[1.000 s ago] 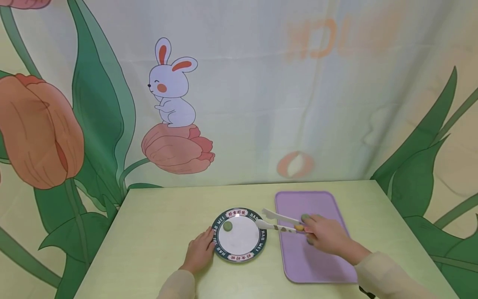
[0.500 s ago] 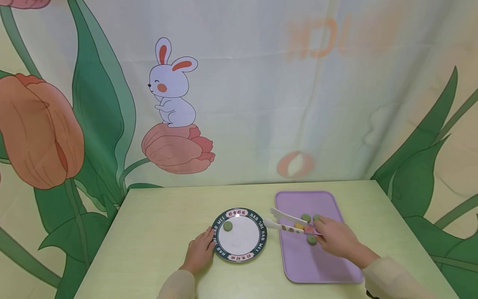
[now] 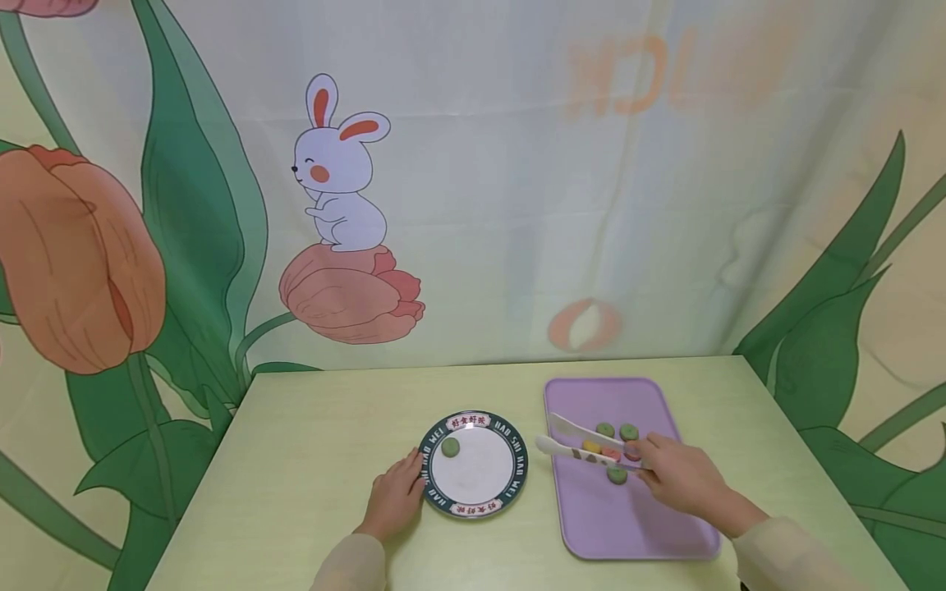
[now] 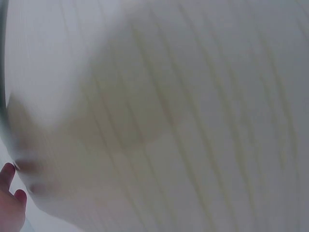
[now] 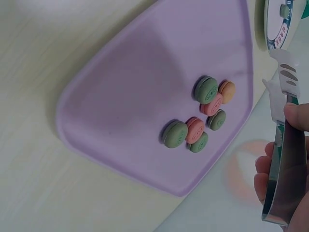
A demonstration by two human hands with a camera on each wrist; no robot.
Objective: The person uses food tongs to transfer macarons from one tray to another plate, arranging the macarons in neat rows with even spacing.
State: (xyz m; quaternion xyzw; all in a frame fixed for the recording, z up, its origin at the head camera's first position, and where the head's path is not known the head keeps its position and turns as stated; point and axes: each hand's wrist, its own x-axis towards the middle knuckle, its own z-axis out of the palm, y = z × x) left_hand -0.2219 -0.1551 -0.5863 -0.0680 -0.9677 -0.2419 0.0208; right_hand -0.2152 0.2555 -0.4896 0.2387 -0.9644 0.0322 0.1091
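Right hand [image 3: 683,476], one: above the right part of the purple tray [image 3: 621,525], grasping a pair of tongs.
Tongs [image 3: 584,455], one pair: white ends, brown spots on one arm; arms spread with nothing between the tips, which lie by the tray's left edge in the head view.
Green macarons [image 5: 175,134], four: on the tray, clustered in its middle with the next two entries.
Pink macarons [image 5: 195,129], two: on the tray, among the green.
Yellow-orange macaron [image 5: 227,92], one: on the tray, at the cluster's left side in the head view.
Plate [image 3: 473,513], one: left of the tray, apart from it; dark lettered rim.
Single green macaron [image 3: 450,447], one: on the plate, left of the tray.
Left hand [image 3: 395,497], one: unclenched, fingertips touching the plate's rim on the side away from the tray.
Table [image 3: 296,468], one: pale, beneath the tray.
Curtain [image 3: 480,205], one: behind the tray, printed with a rabbit [image 3: 340,189] and tulips [image 3: 81,263].
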